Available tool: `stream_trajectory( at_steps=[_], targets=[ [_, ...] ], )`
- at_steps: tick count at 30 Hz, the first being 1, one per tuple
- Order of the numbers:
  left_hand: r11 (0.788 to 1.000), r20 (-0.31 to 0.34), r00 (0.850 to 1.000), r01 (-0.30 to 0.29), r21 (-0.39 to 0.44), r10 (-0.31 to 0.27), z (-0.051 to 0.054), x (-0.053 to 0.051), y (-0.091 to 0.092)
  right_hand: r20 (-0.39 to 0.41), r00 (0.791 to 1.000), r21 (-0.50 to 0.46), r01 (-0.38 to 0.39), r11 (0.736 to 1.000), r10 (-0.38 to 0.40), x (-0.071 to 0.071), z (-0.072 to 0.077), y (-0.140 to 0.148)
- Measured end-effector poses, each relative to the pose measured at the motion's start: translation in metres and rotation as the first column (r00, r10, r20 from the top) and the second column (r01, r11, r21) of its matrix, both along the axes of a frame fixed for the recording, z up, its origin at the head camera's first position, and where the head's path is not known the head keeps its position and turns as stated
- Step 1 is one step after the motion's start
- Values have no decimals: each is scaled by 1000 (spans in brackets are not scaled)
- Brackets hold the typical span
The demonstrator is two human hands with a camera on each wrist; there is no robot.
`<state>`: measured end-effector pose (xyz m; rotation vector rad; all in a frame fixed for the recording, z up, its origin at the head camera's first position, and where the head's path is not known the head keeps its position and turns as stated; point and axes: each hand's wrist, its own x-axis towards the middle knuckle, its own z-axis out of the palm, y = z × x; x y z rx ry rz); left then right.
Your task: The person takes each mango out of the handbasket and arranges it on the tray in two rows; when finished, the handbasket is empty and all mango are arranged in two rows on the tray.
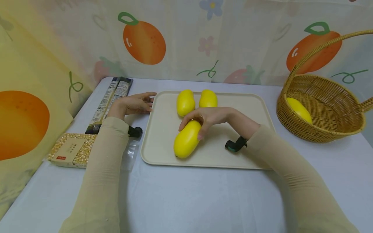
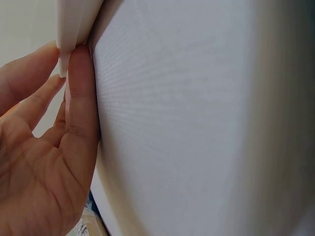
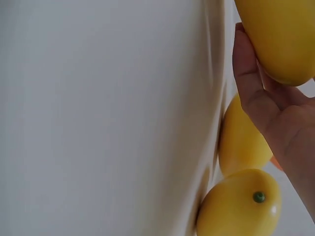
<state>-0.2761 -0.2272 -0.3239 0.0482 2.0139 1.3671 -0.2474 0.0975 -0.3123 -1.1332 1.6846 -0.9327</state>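
Note:
The right hand [image 1: 214, 117] grips a yellow mango [image 1: 186, 139] from above over the front left part of the cream tray [image 1: 233, 163]; in the right wrist view the hand [image 3: 290, 120] has its fingers round the mango [image 3: 280, 37]. Behind it, two more yellow mangoes [image 1: 185, 103] [image 1: 208, 98] lie near the tray's back edge. At the tray's left edge is the left hand [image 1: 134, 104]; the left wrist view shows its thumb and fingers [image 2: 81, 93] pinching the tray rim [image 2: 74, 24].
A wicker basket [image 1: 335, 113] with a tall handle and one mango [image 1: 299, 110] inside stands at the right. On the left lie a pack of corn kernels [image 1: 70, 150] and long dark packets [image 1: 109, 100]. A patterned cloth [image 1: 180, 42] hangs behind.

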Motion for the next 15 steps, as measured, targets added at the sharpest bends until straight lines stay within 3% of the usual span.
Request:
stream_trajectory(
  at_steps=[8,15],
  targets=[
    [1000,1,1000,4,8,-4,0,0,2,14,1000,8,-9,1000,9,-2,-3,-2],
    [1000,3,1000,-5,14,5,0,0,1,-23,1000,53,0,999,1,-3,-3,-3]
  ],
)
